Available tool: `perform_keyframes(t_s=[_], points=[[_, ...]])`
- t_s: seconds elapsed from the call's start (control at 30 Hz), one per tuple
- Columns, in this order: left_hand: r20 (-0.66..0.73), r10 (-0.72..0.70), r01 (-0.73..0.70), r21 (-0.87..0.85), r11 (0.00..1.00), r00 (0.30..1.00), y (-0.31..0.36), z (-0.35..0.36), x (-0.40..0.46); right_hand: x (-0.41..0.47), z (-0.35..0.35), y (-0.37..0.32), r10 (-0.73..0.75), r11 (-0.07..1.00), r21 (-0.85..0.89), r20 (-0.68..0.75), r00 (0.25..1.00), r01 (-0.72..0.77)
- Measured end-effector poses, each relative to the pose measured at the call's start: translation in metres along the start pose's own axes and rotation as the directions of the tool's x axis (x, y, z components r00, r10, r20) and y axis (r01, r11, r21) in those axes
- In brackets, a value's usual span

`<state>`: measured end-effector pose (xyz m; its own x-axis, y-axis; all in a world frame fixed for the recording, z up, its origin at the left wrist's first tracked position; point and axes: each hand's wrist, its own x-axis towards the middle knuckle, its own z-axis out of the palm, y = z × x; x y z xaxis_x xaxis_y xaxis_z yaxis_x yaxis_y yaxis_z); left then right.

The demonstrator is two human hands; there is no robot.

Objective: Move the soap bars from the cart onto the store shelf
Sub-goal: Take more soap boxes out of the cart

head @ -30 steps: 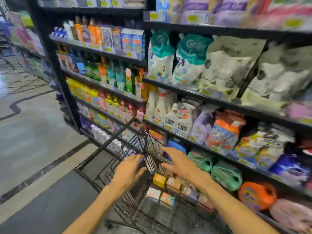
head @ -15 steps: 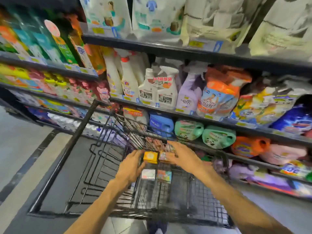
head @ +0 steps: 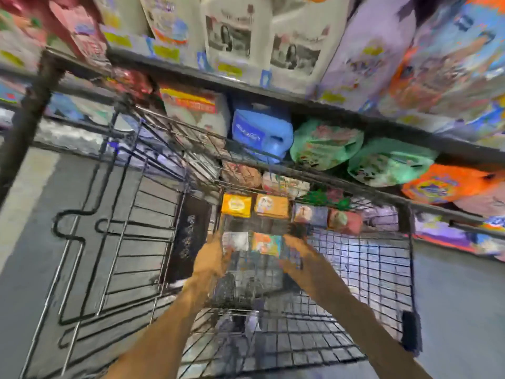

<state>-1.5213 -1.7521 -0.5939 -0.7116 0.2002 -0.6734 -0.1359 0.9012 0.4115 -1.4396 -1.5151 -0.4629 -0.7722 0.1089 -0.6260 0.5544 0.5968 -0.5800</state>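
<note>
Several boxed soap bars lie in the black wire cart (head: 369, 272). In the far row are a yellow bar (head: 236, 205), an orange bar (head: 272, 206), a dark blue bar (head: 310, 214) and a red bar (head: 345, 221). In the near row are a white bar (head: 236, 241) and a multicoloured bar (head: 266, 243). My left hand (head: 212, 259) is down in the cart at the white bar's left edge. My right hand (head: 295, 248) is at the multicoloured bar's right edge. Motion blur hides both hands' fingers.
The store shelf (head: 191, 75) runs just behind the cart, packed with white jugs (head: 232, 31), a blue jug (head: 259, 132), green pouches (head: 325, 143) and an orange pouch (head: 442, 184). The cart's folded child-seat flap (head: 114, 228) lies to the left. Grey floor surrounds the cart.
My view has dropped and closed in on the cart. Both hands have sunk from the far row of bars to the near row.
</note>
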Motion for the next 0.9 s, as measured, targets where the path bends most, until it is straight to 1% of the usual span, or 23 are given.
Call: perform_keyframes(t_s=[0.03, 0.07, 0.13, 0.2, 0.33, 0.5, 0.63, 0.7, 0.77, 0.9], points=[[0.016, -0.027, 0.027, 0.011, 1.0, 1.0, -0.003, 0.007, 0.009, 0.003, 0.007, 0.006, 0.01, 1.0, -0.012, -0.007, 1.0, -0.01], [0.022, -0.05, 0.05, 0.011, 0.999, 0.998, -0.003, 0.013, 0.016, 0.006, 0.014, 0.012, 0.016, 1.0, 0.016, -0.009, 1.0, -0.016], [0.007, -0.081, 0.081, -0.056, 0.995, 0.997, -0.001, 0.022, 0.026, 0.008, 0.026, 0.026, 0.016, 0.998, 0.058, -0.011, 1.0, -0.015], [-0.007, -0.126, 0.124, -0.124, 0.985, 0.992, -0.002, 0.035, 0.038, 0.012, 0.036, 0.038, 0.023, 0.998, 0.062, 0.003, 1.0, -0.023], [-0.021, -0.162, 0.156, -0.174, 0.972, 0.987, -0.011, 0.057, 0.065, 0.025, 0.049, 0.058, 0.053, 0.997, 0.051, -0.008, 0.999, -0.052], [-0.079, -0.132, 0.119, -0.15, 0.981, 0.988, -0.016, 0.065, 0.073, 0.034, 0.057, 0.069, 0.084, 0.993, 0.077, 0.01, 0.996, -0.084], [-0.101, -0.138, 0.11, -0.239, 0.965, 0.985, -0.021, 0.065, 0.069, 0.038, 0.061, 0.072, 0.123, 0.988, 0.091, 0.013, 0.992, -0.124], [-0.138, -0.133, 0.09, -0.283, 0.955, 0.981, -0.021, 0.063, 0.065, 0.04, 0.059, 0.069, 0.139, 0.986, 0.094, 0.01, 0.99, -0.139], [-0.161, -0.119, 0.069, -0.286, 0.956, 0.98, -0.019, 0.059, 0.06, 0.045, 0.056, 0.068, 0.146, 0.984, 0.105, 0.01, 0.989, -0.146], [-0.095, -0.144, 0.107, -0.319, 0.942, 0.985, -0.019, 0.044, 0.051, 0.054, 0.05, 0.063, 0.185, 0.971, 0.153, -0.008, 0.983, -0.181]])
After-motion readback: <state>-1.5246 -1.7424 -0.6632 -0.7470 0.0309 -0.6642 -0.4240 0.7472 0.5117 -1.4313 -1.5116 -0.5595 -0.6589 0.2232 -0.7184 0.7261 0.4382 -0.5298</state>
